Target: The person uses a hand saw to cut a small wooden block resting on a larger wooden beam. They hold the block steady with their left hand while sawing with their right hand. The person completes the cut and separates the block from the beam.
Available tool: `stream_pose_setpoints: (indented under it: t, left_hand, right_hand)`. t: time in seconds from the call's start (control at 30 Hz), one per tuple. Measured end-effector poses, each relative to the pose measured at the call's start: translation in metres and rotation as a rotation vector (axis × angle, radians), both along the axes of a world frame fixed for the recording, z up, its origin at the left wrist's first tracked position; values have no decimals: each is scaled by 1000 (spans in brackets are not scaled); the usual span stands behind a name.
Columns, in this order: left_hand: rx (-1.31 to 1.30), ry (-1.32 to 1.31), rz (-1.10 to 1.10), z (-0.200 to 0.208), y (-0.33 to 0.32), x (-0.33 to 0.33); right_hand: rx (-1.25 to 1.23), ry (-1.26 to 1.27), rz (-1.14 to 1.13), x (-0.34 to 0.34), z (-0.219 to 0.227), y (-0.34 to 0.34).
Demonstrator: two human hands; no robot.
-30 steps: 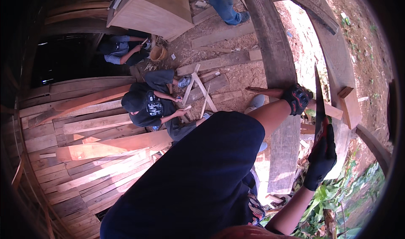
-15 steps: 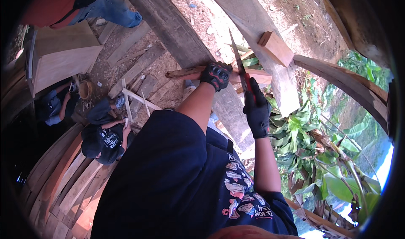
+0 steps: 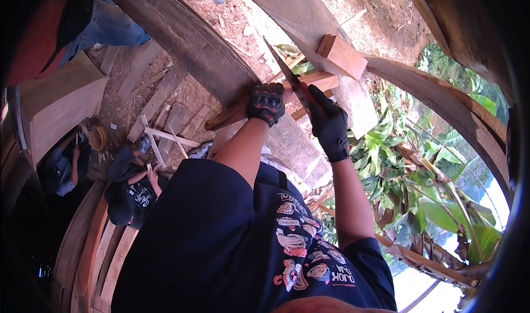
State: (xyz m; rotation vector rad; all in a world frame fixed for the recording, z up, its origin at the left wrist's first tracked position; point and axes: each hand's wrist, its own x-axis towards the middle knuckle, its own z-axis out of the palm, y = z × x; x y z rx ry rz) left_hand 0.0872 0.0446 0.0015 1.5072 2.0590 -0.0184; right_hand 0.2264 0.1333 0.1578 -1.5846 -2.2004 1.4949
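My left hand (image 3: 266,104), in a black glove with red trim, is closed over a length of reddish-brown wood (image 3: 321,81) and presses it down on a wide grey plank (image 3: 190,45). The wood lies across the plank, its right end sticking out past my hand. In my right hand (image 3: 330,126), also in a black glove, is the red handle of a handsaw (image 3: 284,69). The saw's blade slants across the wood, to the right of my left hand, its tip pointing away and to the left. Whether its teeth are in a cut I cannot tell.
A short wood block (image 3: 345,58) sits on a second plank (image 3: 295,6) at the far right. Two people (image 3: 132,200) crouch at left; another person in jeans (image 3: 110,28) stands at far left near a wooden box (image 3: 63,106). Scrap boards (image 3: 160,100) litter the ground; leafy plants (image 3: 397,169) grow at right.
The whole view has shifted, putting the hands, wood and saw further left in the picture. The saw's blade now leans more to the left. Both hands keep their grips.
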Motion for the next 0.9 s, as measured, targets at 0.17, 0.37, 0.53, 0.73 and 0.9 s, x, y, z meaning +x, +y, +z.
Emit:
stream_pose_setpoints:
  t: [0.17, 0.37, 0.53, 0.73, 0.9]
  left_hand:
    - [79, -21, -19, -13, -4, 3]
    - [158, 39, -49, -40, -14, 14]
    - [110, 2, 30, -22, -5, 8]
    - [-16, -21, -22, 9, 17, 30]
    - [-170, 33, 30, 21, -2, 13]
  right_hand:
    - [213, 130, 101, -14, -13, -8]
    - [162, 40, 21, -21, -7, -21]
    - [205, 143, 55, 0, -12, -22]
    - [358, 204, 2, 63, -18, -71]
    - [263, 271, -60, 69, -33, -95]
